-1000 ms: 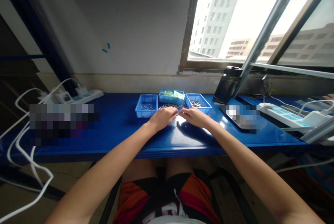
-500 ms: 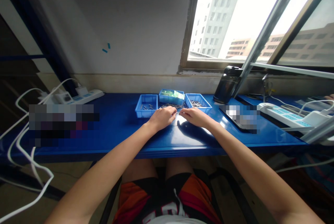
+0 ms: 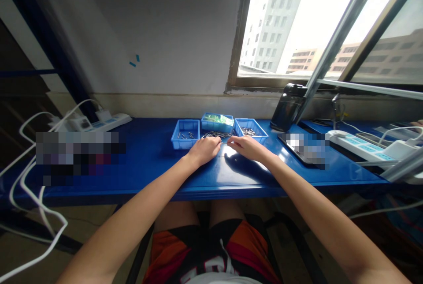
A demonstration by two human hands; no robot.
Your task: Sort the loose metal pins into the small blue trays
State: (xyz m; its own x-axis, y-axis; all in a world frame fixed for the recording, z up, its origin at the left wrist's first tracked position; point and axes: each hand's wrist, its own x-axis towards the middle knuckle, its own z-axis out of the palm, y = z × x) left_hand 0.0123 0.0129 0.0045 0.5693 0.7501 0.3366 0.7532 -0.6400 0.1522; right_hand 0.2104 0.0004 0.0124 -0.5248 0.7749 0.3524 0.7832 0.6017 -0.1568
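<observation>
A thin metal piece (image 3: 224, 143) spans the small gap between my hands, just above the blue table. My left hand (image 3: 205, 149) pinches its left end, and the fingers of my right hand (image 3: 243, 146) close on its right end. Behind my hands lies a pile of thin metal pieces (image 3: 218, 134). The left blue bin (image 3: 185, 143) holds a few thin pieces, and the right blue bin (image 3: 262, 137) holds several more. Between them, farther back, a blue bin (image 3: 217, 128) has a green packet (image 3: 218, 119) in it.
A black bottle (image 3: 288, 107) and a dark phone-like device (image 3: 302, 156) are to the right. Power strips (image 3: 360, 145) stand at the far right and back left (image 3: 110, 121), with white cables. A metal frame rises beside the bottle.
My left hand has shifted slightly left, and the gap between my hands is a little wider. The thin piece stays between them.
</observation>
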